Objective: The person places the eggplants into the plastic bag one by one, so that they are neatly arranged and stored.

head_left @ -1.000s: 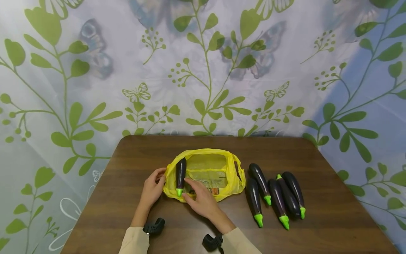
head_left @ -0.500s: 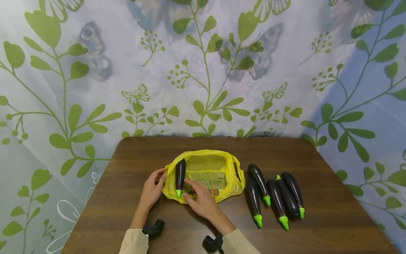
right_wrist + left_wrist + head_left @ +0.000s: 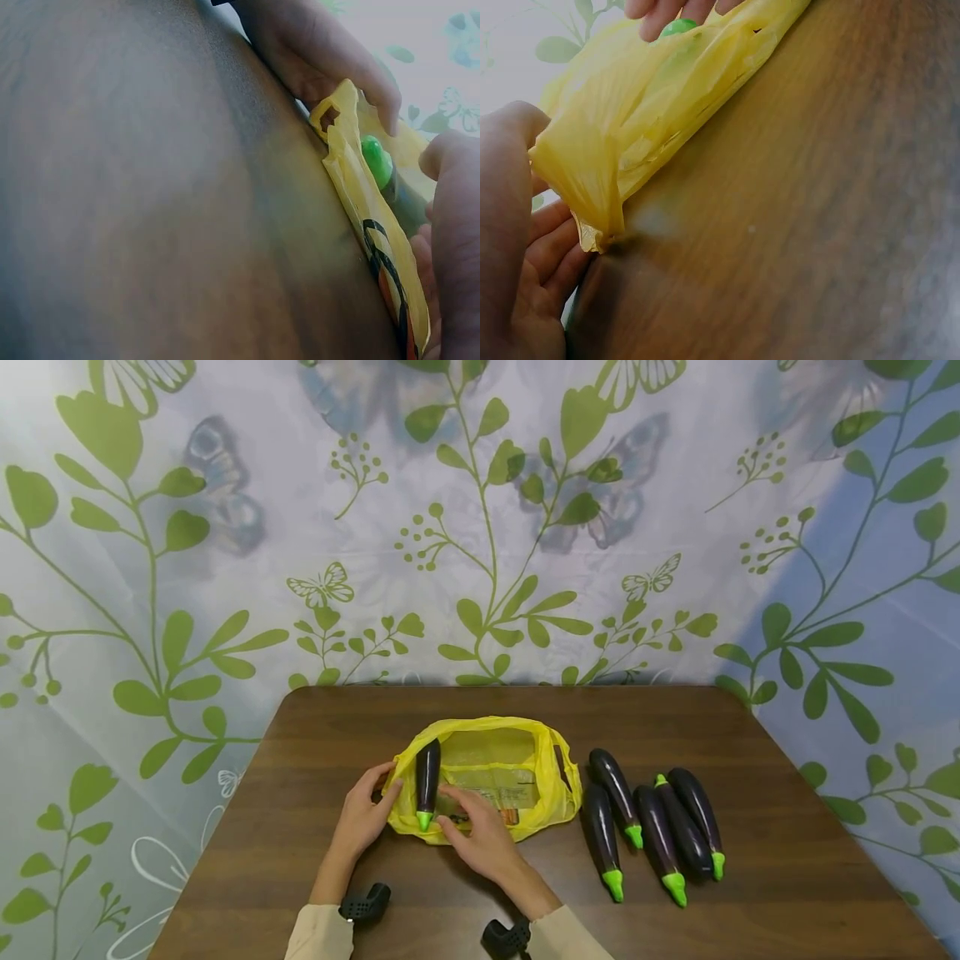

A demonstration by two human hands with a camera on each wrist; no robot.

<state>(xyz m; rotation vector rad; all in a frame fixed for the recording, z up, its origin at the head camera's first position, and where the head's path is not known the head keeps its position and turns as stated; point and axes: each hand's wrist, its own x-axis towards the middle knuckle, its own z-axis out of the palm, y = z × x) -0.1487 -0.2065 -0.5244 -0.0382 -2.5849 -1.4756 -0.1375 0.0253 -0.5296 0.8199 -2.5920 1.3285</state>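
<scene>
A yellow plastic bag point(image 3: 558, 797) lies on its base with its mouth spread wide, facing up. Inside, against its left side, one dark glossy eggplant point(image 3: 427, 777) leans with its bright green cap point(image 3: 376, 161) toward the near rim. My left hand point(image 3: 363, 810) holds the bag's left edge, thumb over the rim and fingers outside; the left wrist view shows the yellow film point(image 3: 592, 150) between them. My right hand point(image 3: 483, 839) reaches over the near rim, fingers relaxed inside the mouth, just right of the eggplant with a small gap.
Several more eggplants point(image 3: 660, 839) lie close together on the brown wooden table point(image 3: 757, 793), right of the bag. A cloth with leaves and butterflies point(image 3: 480, 527) hangs behind the table's far edge. Black wrist devices point(image 3: 365, 903) sit on both wrists.
My right fingers and thumb have drawn slightly right, away from the eggplant in the bag. The left hand keeps its hold on the bag; the eggplants on the table have stayed put.
</scene>
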